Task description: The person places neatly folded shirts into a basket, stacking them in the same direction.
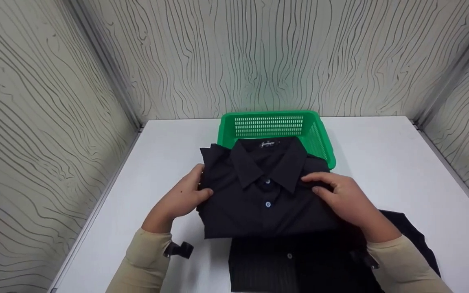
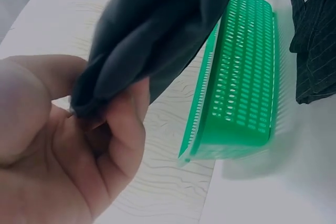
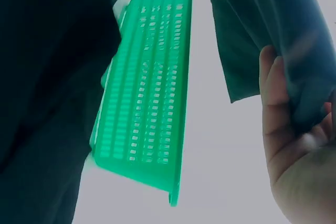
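Observation:
A folded black shirt, collar at the far end and pale buttons down its front, is held up between both hands in the head view. My left hand grips its left edge, thumb on top and fingers beneath; the left wrist view shows the dark cloth bunched between thumb and fingers. On the right side, my right hand grips the shirt with thumb and index finger on top, other fingers under the cloth. The shirt's collar end overlaps the near side of a green basket in the head view.
Below the held shirt, another dark garment with a button and fine stripes lies on the white table. Dark cloth extends past my right forearm. A wood-grain patterned wall stands behind the basket, with more panels at both sides.

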Demonstrator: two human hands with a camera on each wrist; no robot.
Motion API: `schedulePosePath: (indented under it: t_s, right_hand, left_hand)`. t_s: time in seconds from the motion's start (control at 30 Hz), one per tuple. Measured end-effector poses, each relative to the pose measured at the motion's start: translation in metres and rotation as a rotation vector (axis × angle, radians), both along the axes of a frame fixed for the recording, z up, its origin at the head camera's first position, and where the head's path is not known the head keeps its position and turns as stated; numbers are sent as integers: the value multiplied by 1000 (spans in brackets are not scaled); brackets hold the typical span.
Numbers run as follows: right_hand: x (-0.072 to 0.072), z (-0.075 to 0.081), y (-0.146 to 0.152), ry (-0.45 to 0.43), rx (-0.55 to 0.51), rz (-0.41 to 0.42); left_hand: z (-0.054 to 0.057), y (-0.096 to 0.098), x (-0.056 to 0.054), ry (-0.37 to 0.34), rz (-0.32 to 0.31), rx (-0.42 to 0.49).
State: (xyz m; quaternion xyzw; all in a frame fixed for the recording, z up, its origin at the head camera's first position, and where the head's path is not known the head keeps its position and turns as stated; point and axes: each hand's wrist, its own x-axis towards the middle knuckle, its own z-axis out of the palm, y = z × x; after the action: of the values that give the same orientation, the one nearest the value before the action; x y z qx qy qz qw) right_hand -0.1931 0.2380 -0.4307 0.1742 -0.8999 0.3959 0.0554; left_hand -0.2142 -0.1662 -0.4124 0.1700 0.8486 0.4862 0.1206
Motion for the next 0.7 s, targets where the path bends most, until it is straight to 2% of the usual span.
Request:
schedulePosePath:
  t_s: [0.17, 0.5, 0.7]
  right_hand:
    - [-15, 1, 7, 13, 22, -12]
    - [-51, 11, 13, 17, 51, -60]
    - [-73, 15, 16, 23, 82, -77]
  left_hand:
    - [6, 13, -17, 24, 8, -26]
    - [9, 31, -56, 84, 79, -92]
    - [13, 40, -74, 144, 128, -132]
